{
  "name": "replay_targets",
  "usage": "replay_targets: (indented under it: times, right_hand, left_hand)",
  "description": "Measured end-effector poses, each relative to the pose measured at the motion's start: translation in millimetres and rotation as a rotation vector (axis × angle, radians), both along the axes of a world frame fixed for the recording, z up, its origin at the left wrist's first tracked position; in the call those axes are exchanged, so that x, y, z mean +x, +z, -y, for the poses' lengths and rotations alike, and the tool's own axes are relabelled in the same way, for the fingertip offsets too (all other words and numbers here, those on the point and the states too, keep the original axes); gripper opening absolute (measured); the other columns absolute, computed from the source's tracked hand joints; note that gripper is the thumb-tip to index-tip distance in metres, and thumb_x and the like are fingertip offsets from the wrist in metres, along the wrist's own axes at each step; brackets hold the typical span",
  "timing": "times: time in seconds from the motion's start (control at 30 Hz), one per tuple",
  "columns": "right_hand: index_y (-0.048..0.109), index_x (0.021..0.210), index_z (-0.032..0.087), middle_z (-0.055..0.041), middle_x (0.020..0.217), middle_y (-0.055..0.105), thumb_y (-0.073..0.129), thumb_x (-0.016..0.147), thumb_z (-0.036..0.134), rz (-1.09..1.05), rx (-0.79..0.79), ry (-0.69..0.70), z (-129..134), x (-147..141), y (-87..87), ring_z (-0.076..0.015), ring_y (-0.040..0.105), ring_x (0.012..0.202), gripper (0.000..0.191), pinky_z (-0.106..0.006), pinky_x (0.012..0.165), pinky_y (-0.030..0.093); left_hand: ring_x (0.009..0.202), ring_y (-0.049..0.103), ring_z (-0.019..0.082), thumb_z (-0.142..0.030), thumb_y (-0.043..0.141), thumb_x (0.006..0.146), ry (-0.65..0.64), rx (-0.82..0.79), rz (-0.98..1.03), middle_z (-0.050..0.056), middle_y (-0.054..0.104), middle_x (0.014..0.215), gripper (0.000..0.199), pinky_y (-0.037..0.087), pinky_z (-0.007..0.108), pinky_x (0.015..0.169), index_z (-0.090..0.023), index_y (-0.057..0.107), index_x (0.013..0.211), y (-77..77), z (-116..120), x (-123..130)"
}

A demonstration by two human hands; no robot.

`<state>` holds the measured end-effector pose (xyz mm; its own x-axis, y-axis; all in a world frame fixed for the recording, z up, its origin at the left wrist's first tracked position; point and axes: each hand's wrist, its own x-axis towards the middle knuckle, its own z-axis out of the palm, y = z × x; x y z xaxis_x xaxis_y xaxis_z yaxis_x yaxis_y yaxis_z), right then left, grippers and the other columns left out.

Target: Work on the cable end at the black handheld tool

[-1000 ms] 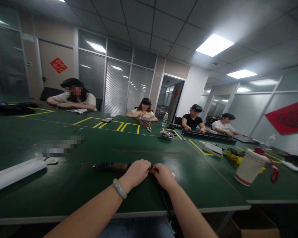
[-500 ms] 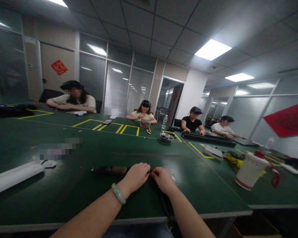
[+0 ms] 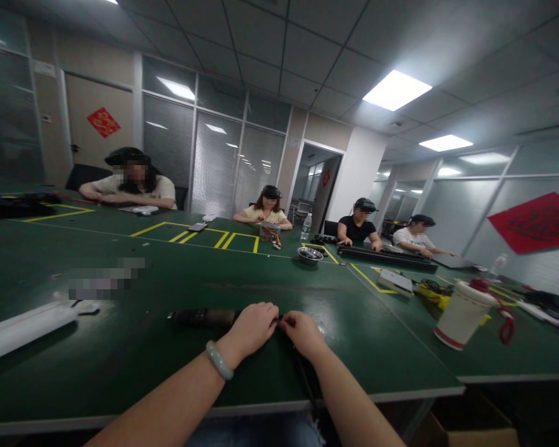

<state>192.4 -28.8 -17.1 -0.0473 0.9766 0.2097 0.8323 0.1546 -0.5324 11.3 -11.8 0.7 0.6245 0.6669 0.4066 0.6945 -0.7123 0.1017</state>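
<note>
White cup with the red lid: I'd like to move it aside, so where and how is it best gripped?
Probably around the middle of the white cup, coming from the near side. It stands upright with a round body to wrap; the red strap hangs off its right and the yellow cables lie behind and left, so the near side looks freest.
</note>
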Motion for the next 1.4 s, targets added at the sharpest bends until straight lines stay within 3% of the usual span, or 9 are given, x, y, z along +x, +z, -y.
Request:
replay_targets:
  times: [0.53, 0.9, 0.97, 1.07, 1.13, 1.23, 1.4]
  right_hand:
    - [0.069, 0.087, 0.023, -0.0009, 0.084, 0.070, 0.057, 0.081, 0.028, 0.014, 0.020, 0.073, -0.6, 0.6, -3.8, -0.0132, 0.061, 0.075, 0.014, -0.023, 0.065, 0.039]
    - [0.068, 0.083, 0.024, -0.0012, 0.084, 0.068, 0.057, 0.084, 0.032, 0.065, 0.105, -0.013, 1.2, -3.0, -1.8, -0.0148, 0.059, 0.079, 0.014, -0.026, 0.072, 0.040]
    - [0.069, 0.083, 0.023, -0.0031, 0.094, 0.065, 0.059, 0.083, 0.032, 0.048, 0.159, -0.025, 1.5, -3.4, -2.7, -0.0154, 0.060, 0.083, 0.013, -0.027, 0.076, 0.042]
    - [0.069, 0.081, 0.022, -0.0059, 0.126, 0.053, 0.060, 0.082, 0.031, 0.003, 0.227, -0.027, 1.4, -4.8, -3.9, -0.0156, 0.061, 0.092, 0.013, -0.029, 0.082, 0.045]
    - [0.068, 0.081, 0.021, -0.0057, 0.134, 0.048, 0.058, 0.084, 0.029, -0.036, 0.231, 0.024, 0.3, -6.9, -4.6, -0.0162, 0.060, 0.101, 0.013, -0.029, 0.087, 0.045]
    - [0.065, 0.084, 0.021, -0.0052, 0.119, 0.059, 0.054, 0.085, 0.024, -0.081, 0.213, 0.109, -2.4, -11.3, -5.5, -0.0162, 0.058, 0.106, 0.011, -0.028, 0.091, 0.044]
    - [0.061, 0.088, 0.020, -0.0042, 0.098, 0.066, 0.051, 0.086, 0.023, -0.096, 0.168, 0.092, -3.5, -14.4, -6.2, -0.0150, 0.060, 0.088, 0.011, -0.027, 0.079, 0.045]
  left_hand:
    - [0.090, 0.057, 0.020, -0.021, 0.053, 0.088, 0.004, 0.000, 0.001, 0.005, 0.062, 0.096, 0.006, 0.042, 0.033, 0.080, -0.020, 0.057, 0.092, -2.4, -2.3, 0.0]
    - [0.090, 0.057, 0.020, -0.021, 0.053, 0.088, 0.025, -0.003, 0.008, 0.005, 0.061, 0.096, 0.006, 0.042, 0.033, 0.080, -0.020, 0.056, 0.093, -2.2, -1.1, -0.9]
    - [0.090, 0.057, 0.020, -0.021, 0.054, 0.087, 0.025, -0.002, 0.012, 0.004, 0.061, 0.096, 0.007, 0.042, 0.033, 0.080, -0.020, 0.056, 0.093, -2.4, -1.6, -0.4]
    - [0.090, 0.057, 0.020, -0.019, 0.054, 0.086, 0.028, -0.002, 0.013, 0.004, 0.060, 0.096, 0.007, 0.042, 0.034, 0.081, -0.020, 0.055, 0.093, -2.4, -2.3, 0.2]
    - [0.090, 0.057, 0.020, -0.017, 0.053, 0.086, 0.027, -0.007, 0.002, 0.005, 0.060, 0.095, 0.006, 0.042, 0.034, 0.081, -0.019, 0.055, 0.091, -1.9, -2.3, 0.3]
    - [0.092, 0.057, 0.020, -0.015, 0.051, 0.086, 0.013, -0.014, -0.007, 0.005, 0.060, 0.098, 0.008, 0.042, 0.034, 0.083, -0.019, 0.056, 0.092, -1.4, -2.3, -0.3]
    - [0.092, 0.057, 0.020, -0.015, 0.049, 0.086, 0.004, -0.024, 0.019, 0.005, 0.061, 0.097, 0.011, 0.042, 0.034, 0.083, -0.019, 0.057, 0.094, -1.5, -2.7, -1.2]
